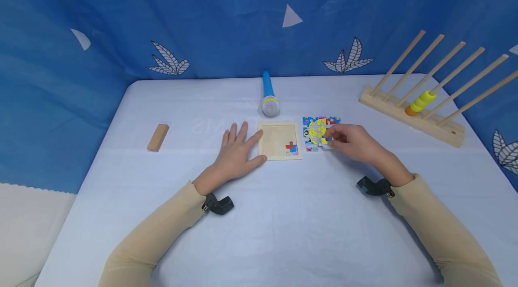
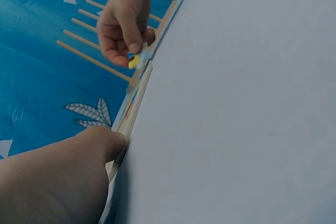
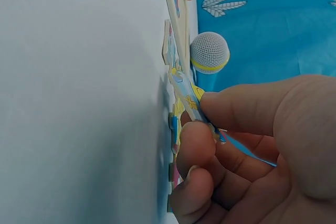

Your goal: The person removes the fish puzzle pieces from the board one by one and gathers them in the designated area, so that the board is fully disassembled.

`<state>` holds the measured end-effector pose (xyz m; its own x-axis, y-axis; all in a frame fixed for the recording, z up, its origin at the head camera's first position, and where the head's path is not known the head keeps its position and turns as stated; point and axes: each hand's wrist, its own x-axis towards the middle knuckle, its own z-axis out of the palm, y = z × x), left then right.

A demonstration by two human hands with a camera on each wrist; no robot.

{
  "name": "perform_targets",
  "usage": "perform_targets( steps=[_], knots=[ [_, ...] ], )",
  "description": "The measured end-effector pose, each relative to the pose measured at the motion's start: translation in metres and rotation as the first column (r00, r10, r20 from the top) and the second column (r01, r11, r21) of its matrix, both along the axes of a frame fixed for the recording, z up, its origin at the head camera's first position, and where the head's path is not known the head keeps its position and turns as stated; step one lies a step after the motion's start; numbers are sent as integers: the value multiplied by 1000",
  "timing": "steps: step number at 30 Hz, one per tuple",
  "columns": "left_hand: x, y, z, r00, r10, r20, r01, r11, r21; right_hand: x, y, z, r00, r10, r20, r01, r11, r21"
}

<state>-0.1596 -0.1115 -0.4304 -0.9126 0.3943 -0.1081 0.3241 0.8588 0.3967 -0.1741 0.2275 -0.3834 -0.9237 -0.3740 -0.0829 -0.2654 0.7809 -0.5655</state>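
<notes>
My left hand [image 1: 236, 154] lies with its fingers spread at the left side of a square wooden puzzle tray [image 1: 273, 136]. Its index finger and thumb touch the tray's edge. In the tray's lower right corner sits a puzzle piece with a red figure [image 1: 291, 147]. To the right of the tray, colourful puzzle pieces [image 1: 311, 129] lie grouped on the table. Over their lower right part, my right hand [image 1: 356, 142] pinches a puzzle piece [image 3: 188, 97] between thumb and fingers. The right wrist view shows this piece tilted, with blue and yellow print.
A blue toy microphone [image 1: 268, 91] lies behind the tray. At the far right stands a wooden peg rack [image 1: 408, 116] with tall pegs and yellow and orange beads [image 1: 421, 102]. A wooden block [image 1: 158, 137] is on the left of the white table [image 1: 259, 233]. Blue cloth hangs behind.
</notes>
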Motion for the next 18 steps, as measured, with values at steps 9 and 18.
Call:
perform_targets(
  steps=[9, 18],
  knots=[
    [0, 1, -2, 1000, 3, -15, -3, 1000, -4, -2, 0, -10, 1000, -23, 3, 23, 1000, 10],
    [1, 1, 0, 1000, 2, -10, -2, 1000, -10, -2, -3, -12, 1000, -12, -13, 13, 1000, 17]
  ],
)
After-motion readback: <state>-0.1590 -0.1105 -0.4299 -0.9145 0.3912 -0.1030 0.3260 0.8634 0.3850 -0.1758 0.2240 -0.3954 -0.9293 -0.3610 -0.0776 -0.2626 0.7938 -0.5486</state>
